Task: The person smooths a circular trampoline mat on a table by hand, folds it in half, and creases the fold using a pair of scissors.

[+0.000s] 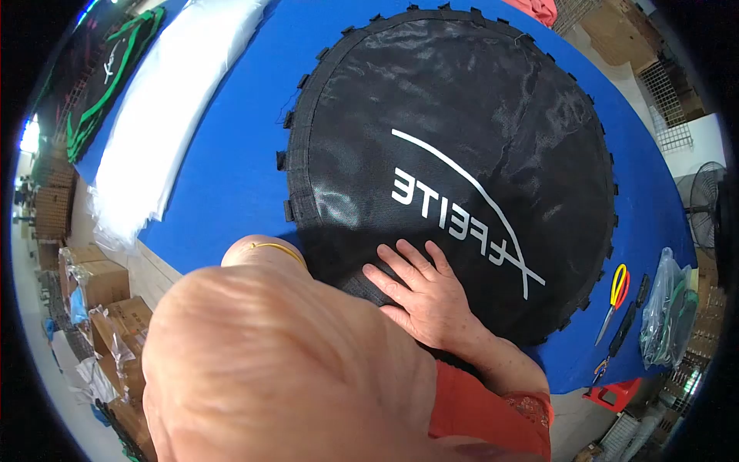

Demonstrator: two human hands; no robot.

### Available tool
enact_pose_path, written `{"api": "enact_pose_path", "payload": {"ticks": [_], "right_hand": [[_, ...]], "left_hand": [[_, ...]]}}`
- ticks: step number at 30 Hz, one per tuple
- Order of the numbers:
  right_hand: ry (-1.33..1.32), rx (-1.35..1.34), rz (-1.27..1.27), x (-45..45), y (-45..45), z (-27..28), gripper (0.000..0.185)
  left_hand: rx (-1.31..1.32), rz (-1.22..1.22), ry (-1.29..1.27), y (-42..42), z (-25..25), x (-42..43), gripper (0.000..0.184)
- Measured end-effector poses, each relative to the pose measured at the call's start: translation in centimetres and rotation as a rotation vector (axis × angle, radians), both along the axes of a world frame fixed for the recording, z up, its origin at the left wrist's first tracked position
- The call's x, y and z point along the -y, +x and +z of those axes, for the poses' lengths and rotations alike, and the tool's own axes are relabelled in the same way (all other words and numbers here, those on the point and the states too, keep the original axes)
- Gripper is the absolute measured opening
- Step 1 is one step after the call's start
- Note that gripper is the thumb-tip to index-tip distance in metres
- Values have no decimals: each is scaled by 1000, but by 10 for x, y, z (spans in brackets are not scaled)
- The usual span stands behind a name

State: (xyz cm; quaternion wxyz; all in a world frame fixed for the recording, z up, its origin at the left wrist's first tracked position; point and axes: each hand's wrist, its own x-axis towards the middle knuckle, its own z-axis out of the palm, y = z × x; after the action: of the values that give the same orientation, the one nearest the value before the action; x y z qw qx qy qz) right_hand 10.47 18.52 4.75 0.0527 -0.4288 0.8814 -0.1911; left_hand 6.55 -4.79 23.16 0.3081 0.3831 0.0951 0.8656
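Observation:
A round black trampoline mat [454, 92] lies on the blue table, with small tabs along its stitched edge and white lettering under a curved line. My right hand [423, 296] rests on the mat near its lower edge, palm down, fingers spread. Bare skin of my left arm [285, 346] looms very close to the camera and fills the lower left. A gold bracelet [281, 246] shows at its far end, beside the mat's left edge. The fingers of my left hand are hidden behind the arm.
White plastic sheeting [165, 100] lies along the table's left side, beside a green-edged black piece [112, 77]. Scissors [618, 289], a thin black tool [627, 323] and a clear bag [668, 316] lie right. Cardboard boxes [104, 285], a red stool [616, 395] and a fan [704, 204] stand around.

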Motion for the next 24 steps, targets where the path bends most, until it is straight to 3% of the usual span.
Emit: {"api": "enact_pose_path", "payload": {"ticks": [9,15,20,24], "right_hand": [[-33,3,-6,1,2,-2,66],[-72,1,5,-2,1,-4,68],[-96,-7,-6,-3,4,-8,67],[-101,10,-16,-3,7,-8,69]], "left_hand": [[-95,38,3,-9,-1,0,9],[-267,184,7,-22,-5,-7,13],[-298,851,-369,-48,-24,-17,29],[-517,1310,-990,-99,-54,-54,26]]}}
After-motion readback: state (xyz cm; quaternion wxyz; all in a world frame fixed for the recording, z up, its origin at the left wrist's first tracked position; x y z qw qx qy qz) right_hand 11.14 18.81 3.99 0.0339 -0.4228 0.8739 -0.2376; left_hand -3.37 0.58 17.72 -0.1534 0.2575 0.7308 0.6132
